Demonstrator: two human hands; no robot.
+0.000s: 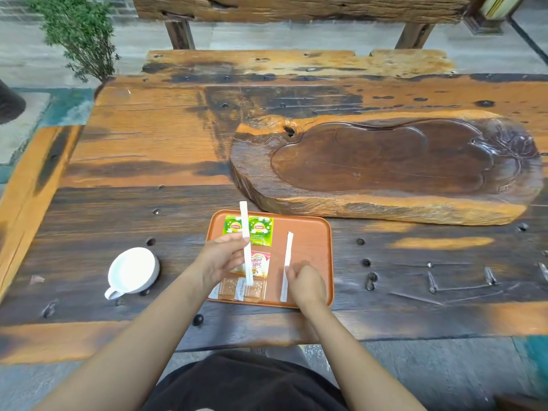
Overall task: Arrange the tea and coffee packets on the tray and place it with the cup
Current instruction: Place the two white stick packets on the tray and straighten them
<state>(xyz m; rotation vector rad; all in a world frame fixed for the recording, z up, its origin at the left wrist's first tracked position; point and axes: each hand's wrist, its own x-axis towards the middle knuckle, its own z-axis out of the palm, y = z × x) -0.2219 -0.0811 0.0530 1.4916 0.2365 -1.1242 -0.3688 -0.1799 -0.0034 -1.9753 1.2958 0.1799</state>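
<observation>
An orange tray [311, 241] lies on the wooden table in front of me. Two green tea packets [258, 229] sit side by side at its far left. Below them is a white and red creamer packet [261, 262], and two brown packets [250, 289] lie at the near left. My left hand [222, 259] holds a long white paper-wrapped stick [244, 226] above these packets. My right hand [305, 283] pinches a second white stick [287, 256] that rests lengthwise on the tray's right half. A white cup [133, 271] stands on the table, left of the tray.
A large carved wooden slab [385, 167] lies just beyond the tray to the right. A wooden bench [296, 63] runs along the table's far side. A green plant [80, 34] stands at the far left. The table's near edge is close to my lap.
</observation>
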